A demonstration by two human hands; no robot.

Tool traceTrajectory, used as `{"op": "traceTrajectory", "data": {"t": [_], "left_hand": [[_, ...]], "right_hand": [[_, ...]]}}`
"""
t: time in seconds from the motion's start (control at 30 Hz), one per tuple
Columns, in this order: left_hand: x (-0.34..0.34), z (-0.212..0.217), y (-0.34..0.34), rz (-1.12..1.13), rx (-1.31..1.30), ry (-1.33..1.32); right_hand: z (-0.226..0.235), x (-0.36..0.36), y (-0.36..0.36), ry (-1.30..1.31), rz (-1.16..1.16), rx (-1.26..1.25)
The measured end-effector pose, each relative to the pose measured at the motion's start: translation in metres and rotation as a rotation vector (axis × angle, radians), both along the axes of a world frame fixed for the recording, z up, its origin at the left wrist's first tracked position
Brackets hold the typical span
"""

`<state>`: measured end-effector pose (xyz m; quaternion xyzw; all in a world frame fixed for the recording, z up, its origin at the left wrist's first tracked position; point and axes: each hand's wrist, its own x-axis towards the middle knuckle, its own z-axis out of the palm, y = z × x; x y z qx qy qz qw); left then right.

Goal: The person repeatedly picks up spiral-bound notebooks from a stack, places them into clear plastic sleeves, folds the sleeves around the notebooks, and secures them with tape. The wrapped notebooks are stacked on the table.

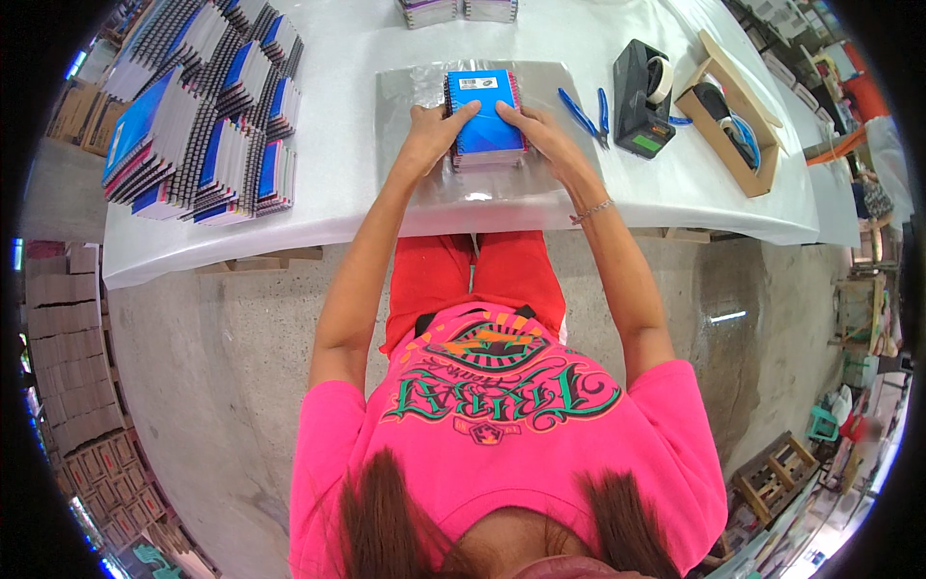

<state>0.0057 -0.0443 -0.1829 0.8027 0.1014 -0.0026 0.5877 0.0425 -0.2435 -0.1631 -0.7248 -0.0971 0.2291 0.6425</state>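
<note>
A small stack of blue-covered spiral notebooks (487, 124) lies in front of me, with a white label near the far edge of its top cover. My left hand (434, 135) grips the stack's left side, thumb on the cover. On the opposite side, my right hand (542, 137) is closed the same way, its thumb pressing the top. The fingers beneath both thumbs are partly hidden. Under the stack is a clear, shiny plastic sheet (410, 106) on the white-covered table (333, 145).
Many spiral notebooks (222, 154) are piled at the left, with more notebooks (458, 12) at the far edge. To the right lie blue-handled cutting pliers (588, 116), a black tape dispenser (639, 106) and a cardboard box (748, 159) holding tape rolls. A wooden pallet (776, 478) is on the floor.
</note>
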Motion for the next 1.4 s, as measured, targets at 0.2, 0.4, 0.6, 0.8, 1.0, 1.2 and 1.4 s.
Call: {"op": "traceTrajectory", "data": {"t": [0.2,0.4,0.6,0.8,1.0,1.2,1.4], "left_hand": [[0.002,0.0,0.001,0.011,0.012,0.028],[-0.004,0.004,0.001,0.011,-0.063,0.024],[-0.01,0.006,-0.015,0.191,0.183,-0.12],[-0.011,0.002,-0.035,0.191,-0.083,-0.313],[-0.02,0.013,-0.041,0.193,-0.189,-0.278],[-0.036,0.006,-0.013,0.278,0.13,-0.317],[-0.091,0.002,0.025,0.466,0.93,-0.069]], "right_hand": [[-0.013,0.003,0.006,0.019,-0.006,0.132],[-0.014,0.0,0.015,-0.1,-0.124,-0.105],[-0.024,-0.011,0.014,-0.256,-0.243,-0.173],[-0.048,-0.009,0.026,-0.327,-0.295,0.056],[-0.046,-0.011,0.027,-0.33,-0.319,-0.052],[-0.027,-0.021,-0.011,-0.524,-0.433,-0.185],[-0.03,-0.05,-0.084,-0.551,-0.606,-1.114]]}}
